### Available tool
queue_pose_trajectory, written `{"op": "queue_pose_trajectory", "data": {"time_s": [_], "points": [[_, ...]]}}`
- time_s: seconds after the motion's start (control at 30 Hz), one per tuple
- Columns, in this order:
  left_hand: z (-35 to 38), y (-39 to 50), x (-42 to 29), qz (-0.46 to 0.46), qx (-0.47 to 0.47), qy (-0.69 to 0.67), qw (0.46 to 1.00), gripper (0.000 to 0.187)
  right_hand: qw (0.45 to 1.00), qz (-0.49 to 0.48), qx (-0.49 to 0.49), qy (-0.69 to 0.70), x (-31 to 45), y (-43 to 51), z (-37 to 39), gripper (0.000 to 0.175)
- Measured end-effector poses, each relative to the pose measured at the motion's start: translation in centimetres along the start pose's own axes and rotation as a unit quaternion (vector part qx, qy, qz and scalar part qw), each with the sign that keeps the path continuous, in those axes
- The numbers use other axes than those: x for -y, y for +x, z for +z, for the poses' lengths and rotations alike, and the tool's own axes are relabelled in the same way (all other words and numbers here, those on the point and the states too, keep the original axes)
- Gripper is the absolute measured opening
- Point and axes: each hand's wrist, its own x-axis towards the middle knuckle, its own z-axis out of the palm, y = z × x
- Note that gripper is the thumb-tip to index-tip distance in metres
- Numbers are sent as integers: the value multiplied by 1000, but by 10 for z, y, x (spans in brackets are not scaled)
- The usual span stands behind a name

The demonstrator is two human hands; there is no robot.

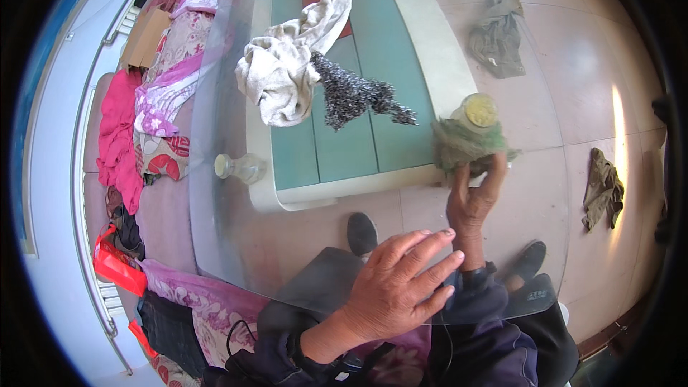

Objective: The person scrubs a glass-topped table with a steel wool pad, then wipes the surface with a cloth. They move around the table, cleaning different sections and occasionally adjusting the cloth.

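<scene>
My right hand (474, 204) reaches over the glass tabletop (371, 250), its thumb and fingers pinching the lower edge of a blurred green mesh cloth (457, 145). The mesh bunches around a glass table support (480, 113) with a yellowish round cap. My left hand (403, 279) hovers near the front edge of the glass, palm down, fingers spread and holding nothing. Farther off on the table lie a crumpled off-white cloth (277, 75) and a dark, glittery scouring-mesh-like piece (357, 94), touching each other.
Another glass support (242, 167) stands at the left, over a green-and-white lower shelf (344, 164). A sofa (164, 220) with pink fabric (119, 140), a cardboard box (144, 37) and a red bag (119, 266) lines the left. Greyish (500, 32) and brown (604, 191) cloths lie to the right.
</scene>
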Motion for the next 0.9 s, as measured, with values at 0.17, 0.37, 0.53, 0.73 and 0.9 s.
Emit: {"op": "queue_pose_trajectory", "data": {"time_s": [0.17,0.37,0.53,0.73,0.9], "points": [[0,-2,4,2,3,-20,1000,46,990,9,-100,-100,-1,4,20,82],[-1,-3,10,0,10,-58,998,46,993,69,-83,46,8,-11,28,96],[-1,-5,14,8,11,-71,997,42,995,31,-89,13,6,1,16,99],[0,-4,14,6,6,-84,996,41,979,-51,-88,-174,9,33,34,81],[-1,-3,12,3,12,-67,998,40,992,5,-67,-106,-7,34,22,63]]}}
